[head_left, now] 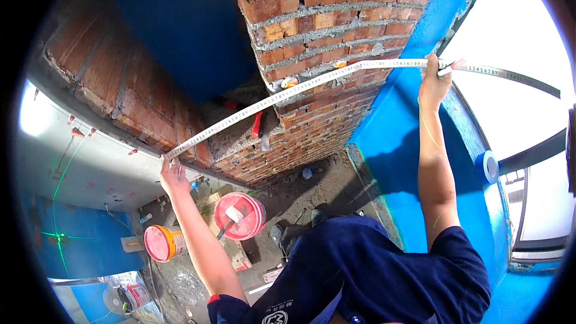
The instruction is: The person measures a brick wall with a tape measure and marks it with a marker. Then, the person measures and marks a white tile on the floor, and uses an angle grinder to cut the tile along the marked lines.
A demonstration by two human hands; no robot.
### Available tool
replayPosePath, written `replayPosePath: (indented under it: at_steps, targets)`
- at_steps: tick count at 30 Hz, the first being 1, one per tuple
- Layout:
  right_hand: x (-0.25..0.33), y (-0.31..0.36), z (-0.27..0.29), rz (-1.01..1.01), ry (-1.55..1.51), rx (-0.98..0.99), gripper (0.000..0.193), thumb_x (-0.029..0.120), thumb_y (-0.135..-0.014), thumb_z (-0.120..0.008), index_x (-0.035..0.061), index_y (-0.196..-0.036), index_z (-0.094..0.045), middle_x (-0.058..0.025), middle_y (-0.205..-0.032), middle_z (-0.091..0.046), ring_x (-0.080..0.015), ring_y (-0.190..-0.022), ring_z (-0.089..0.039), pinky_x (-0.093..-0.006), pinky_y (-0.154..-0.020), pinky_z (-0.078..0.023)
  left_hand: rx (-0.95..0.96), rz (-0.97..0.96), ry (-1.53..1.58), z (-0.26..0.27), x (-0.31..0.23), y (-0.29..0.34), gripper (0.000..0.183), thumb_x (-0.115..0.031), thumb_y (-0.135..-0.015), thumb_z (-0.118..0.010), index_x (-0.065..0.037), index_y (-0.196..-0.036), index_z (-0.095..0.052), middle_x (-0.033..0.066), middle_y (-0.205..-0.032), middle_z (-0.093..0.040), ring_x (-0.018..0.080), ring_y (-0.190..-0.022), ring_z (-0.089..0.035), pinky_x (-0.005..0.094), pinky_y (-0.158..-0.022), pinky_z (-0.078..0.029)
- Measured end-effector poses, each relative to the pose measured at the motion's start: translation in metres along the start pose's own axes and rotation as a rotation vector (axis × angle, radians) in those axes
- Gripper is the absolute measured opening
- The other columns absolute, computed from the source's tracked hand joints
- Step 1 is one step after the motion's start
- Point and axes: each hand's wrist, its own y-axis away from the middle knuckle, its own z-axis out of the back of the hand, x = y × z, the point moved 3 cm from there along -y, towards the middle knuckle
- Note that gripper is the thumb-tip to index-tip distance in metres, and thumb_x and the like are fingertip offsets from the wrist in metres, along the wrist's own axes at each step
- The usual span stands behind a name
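Note:
A white tape measure blade [264, 103] stretches across the face of a low brick wall [318, 121], bowed slightly upward. At its left end, my left hand [174, 175] pinches the blade by the edge of the white tiled panel [90, 162]. My right hand [435, 81], raised by the blue-coated wall beside the window, is closed around the blade farther along. A small white piece with a reddish end [451, 68] sticks out at those fingers; its kind is unclear. Past my right hand the blade runs on and droops in front of the bright window.
A red-handled tool [257, 125] lies in the brick recess. Below stand a pink bucket [259, 219] with a white-headed tool in it and an orange bucket [176, 241]. A blue tape roll [489, 167] rests at the window frame. Green laser lines [60, 237] cross the left wall.

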Motion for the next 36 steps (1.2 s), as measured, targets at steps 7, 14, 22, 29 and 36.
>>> replayPosePath:
  at_steps: [7, 14, 22, 29, 36]
  targets:
    - [0.009, -0.001, -0.003, 0.030, 0.057, -0.005, 0.022, 0.020, -0.102, -0.062, 0.0004, -0.091, -0.064, -0.0015, -0.070, -0.059, -0.0082, -0.061, -0.052, -0.0258, -0.054, -0.040, -0.035, 0.015, 0.001, -0.002, -0.004, 0.003, 0.080, -0.053, -0.093, -0.069, -0.009, -0.153, -0.039, 0.0179, -0.133, -0.056, 0.0287, -0.138, -0.041, 0.0454, -0.118, -0.020]
    - [-0.010, -0.003, 0.004, 0.034, 0.054, -0.048, 0.022, 0.021, -0.102, -0.063, 0.0013, -0.092, -0.063, -0.0017, -0.076, -0.061, -0.0096, -0.065, -0.053, -0.0275, -0.057, -0.041, 0.012, 0.064, -0.120, -0.010, -0.003, 0.011, 0.081, -0.060, -0.093, -0.065, -0.014, -0.154, -0.038, 0.0160, -0.150, -0.049, 0.0273, -0.147, -0.033, 0.0411, -0.116, -0.022]
    - [-0.047, 0.007, 0.030, -0.072, -0.075, -0.139, 0.023, 0.023, -0.102, -0.064, 0.0005, -0.099, -0.064, -0.0014, -0.078, -0.059, -0.0078, -0.066, -0.051, -0.0249, -0.056, -0.038, 0.101, -0.149, -0.094, -0.041, -0.020, 0.019, 0.016, -0.025, -0.096, -0.072, -0.012, -0.104, -0.068, 0.0016, -0.093, -0.070, 0.0137, -0.081, -0.065, 0.0259, -0.060, -0.040]
    - [-0.080, 0.010, 0.037, -0.210, -0.179, -0.079, 0.026, 0.026, -0.100, -0.068, 0.0000, -0.098, -0.064, -0.0046, -0.079, -0.062, -0.0074, -0.064, -0.048, -0.0228, -0.055, -0.035, 0.120, -0.110, 0.078, -0.034, -0.027, 0.021, 0.018, -0.025, -0.095, -0.075, -0.012, -0.103, -0.066, 0.0017, -0.089, -0.071, 0.0151, -0.082, -0.065, 0.0296, -0.067, -0.042]
    - [-0.098, -0.003, 0.044, -0.216, -0.218, -0.057, 0.028, 0.027, -0.101, -0.068, -0.0006, -0.100, -0.066, -0.0054, -0.085, -0.066, -0.0080, -0.066, -0.053, -0.0216, -0.056, -0.038, 0.249, -0.157, 0.229, -0.040, -0.014, 0.017, 0.017, -0.025, -0.096, -0.073, -0.013, -0.106, -0.066, 0.0010, -0.098, -0.071, 0.0158, -0.091, -0.064, 0.0302, -0.074, -0.041]
